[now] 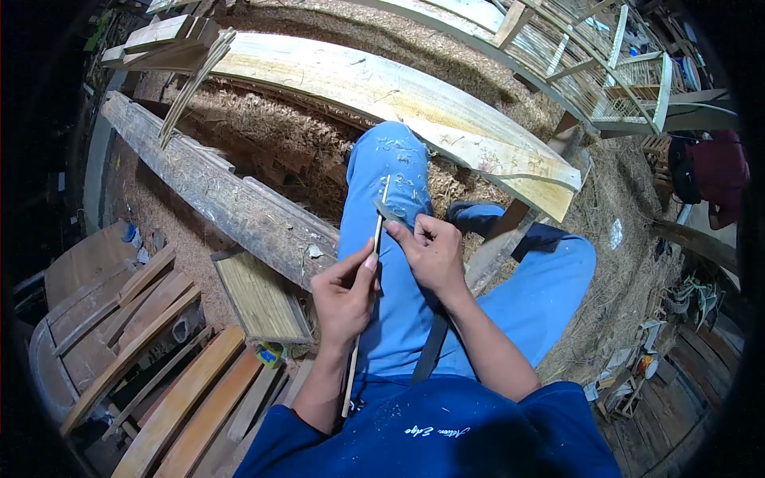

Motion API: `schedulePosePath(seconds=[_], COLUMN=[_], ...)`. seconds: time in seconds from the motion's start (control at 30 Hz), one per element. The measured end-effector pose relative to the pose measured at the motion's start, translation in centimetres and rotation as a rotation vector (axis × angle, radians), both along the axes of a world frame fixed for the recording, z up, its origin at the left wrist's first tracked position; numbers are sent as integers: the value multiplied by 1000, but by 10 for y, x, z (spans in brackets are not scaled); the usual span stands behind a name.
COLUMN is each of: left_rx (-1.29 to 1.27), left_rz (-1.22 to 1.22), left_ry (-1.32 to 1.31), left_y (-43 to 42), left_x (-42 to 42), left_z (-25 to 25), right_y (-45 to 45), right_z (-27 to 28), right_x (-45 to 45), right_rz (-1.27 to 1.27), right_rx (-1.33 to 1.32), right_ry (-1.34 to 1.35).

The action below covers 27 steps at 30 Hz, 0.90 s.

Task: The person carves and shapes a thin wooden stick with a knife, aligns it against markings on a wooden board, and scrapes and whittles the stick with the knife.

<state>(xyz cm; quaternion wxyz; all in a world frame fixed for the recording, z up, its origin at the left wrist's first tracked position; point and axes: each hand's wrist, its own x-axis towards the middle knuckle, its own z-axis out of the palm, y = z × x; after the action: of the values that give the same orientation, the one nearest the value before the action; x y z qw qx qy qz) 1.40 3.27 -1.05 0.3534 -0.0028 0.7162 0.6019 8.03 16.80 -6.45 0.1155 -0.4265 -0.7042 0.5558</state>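
Over the blue trouser leg [398, 319], the left hand [343, 299], fingers pinched together, and the right hand [437, 259], fingers curled tight, respectively hold a thin stick [378, 235] running lengthwise toward the knee and a small blade [388, 213] crossing it just beyond the left thumb.

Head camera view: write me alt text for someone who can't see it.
The left hand holds a thin stick above blue trousers, while the right hand holds a blade across it. Shavings dot one knee; planks lie nearby.
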Motion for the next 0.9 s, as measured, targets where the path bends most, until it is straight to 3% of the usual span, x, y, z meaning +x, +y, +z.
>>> schedulePosePath(seconds=[0.2,0.57,0.9], left_rx=[-64,19,-15], left_rz=[17,-33,-30], left_ry=[-68,21,-13], left_y=[-30,26,0], left_x=[20,-22,2], left_z=[14,-12,4], right_y=[1,-2,2], right_z=[1,5,3], right_x=[-3,4,-1], right_rz=[12,63,19], right_rx=[47,-33,25], right_ry=[-24,20,-22])
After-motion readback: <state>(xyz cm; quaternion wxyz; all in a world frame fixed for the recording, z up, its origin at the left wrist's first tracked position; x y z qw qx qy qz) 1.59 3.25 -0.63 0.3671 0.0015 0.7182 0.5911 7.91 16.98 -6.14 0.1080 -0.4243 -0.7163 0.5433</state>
